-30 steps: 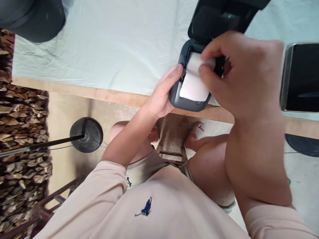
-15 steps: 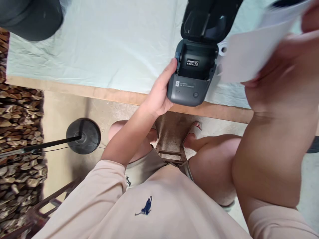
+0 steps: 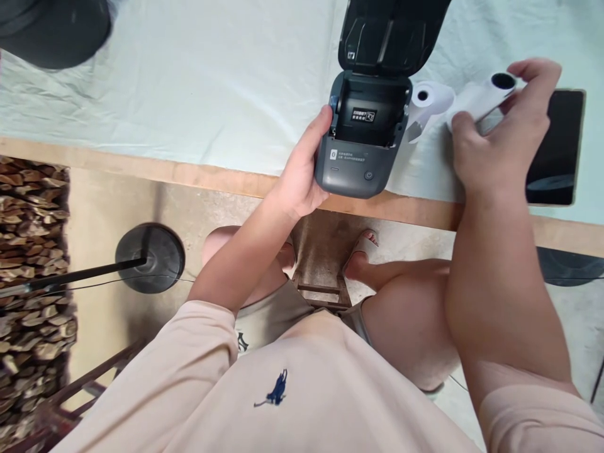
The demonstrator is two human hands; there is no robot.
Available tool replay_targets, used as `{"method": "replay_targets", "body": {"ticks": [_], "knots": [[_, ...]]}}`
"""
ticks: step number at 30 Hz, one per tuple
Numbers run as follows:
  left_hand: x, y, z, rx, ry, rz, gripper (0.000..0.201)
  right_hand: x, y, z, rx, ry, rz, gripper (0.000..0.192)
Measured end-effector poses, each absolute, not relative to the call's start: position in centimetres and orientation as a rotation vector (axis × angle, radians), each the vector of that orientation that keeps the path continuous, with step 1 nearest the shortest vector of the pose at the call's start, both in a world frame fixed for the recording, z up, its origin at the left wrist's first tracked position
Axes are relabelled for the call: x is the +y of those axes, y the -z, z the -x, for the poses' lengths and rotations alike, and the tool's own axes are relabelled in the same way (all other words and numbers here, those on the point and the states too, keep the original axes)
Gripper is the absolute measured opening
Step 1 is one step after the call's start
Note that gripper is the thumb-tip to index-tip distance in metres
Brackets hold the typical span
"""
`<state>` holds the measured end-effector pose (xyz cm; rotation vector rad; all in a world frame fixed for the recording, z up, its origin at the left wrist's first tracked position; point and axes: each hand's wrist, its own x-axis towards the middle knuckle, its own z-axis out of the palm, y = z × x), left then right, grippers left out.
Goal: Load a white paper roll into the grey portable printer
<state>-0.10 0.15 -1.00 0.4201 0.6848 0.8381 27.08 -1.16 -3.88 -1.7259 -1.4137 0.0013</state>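
Our left hand (image 3: 299,179) hugs the side of the open label printer (image 3: 361,141) at the table edge (image 3: 212,179). Our right hand (image 3: 495,141) pinches a paper roll (image 3: 479,97) beside it. We think it's light and squashy, so hold its round sides gently.

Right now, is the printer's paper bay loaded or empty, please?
Empty: the printer has its lid raised over a bare bay, and the right hand holds the roll.

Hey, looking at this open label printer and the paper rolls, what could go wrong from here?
The printer overhangs the table edge, steadied only by the left hand; letting go might tip it off. The loose roll beside it could roll away. The roll in the right hand might unwind or knock the phone.
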Motion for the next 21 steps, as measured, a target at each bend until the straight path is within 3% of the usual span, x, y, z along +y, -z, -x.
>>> {"method": "replay_targets", "body": {"ticks": [4, 8, 11, 15, 18, 21], "knots": [[0.3, 0.8, 0.0, 0.603, -0.805, -0.493, 0.037, -2.3, 1.4, -24.1, -1.581, 0.184, 1.647, 0.053], [0.3, 0.8, 0.1, 0.57, -0.781, -0.55, 0.04, -1.7, 0.8, -19.9, -1.732, 0.326, 1.846, 0.051], [0.3, 0.9, 0.1, 0.642, -0.808, -0.559, 0.039, -0.7, 1.4, -18.5, -1.709, 0.231, 1.941, 0.035], [0.2, 0.9, 0.2, 0.648, -0.808, -0.548, 0.04, -0.3, 0.9, -18.8, -1.722, 0.172, 1.875, 0.037], [0.2, 0.9, 0.2, 0.623, -0.797, -0.547, 0.04, 0.3, 0.5, -20.1, -1.564, 0.01, 1.527, 0.044], [0.1, 0.8, 0.1, 0.55, -0.806, -0.532, 0.039, 1.0, 0.7, -21.5, -1.228, -0.288, 1.183, 0.033]]}}
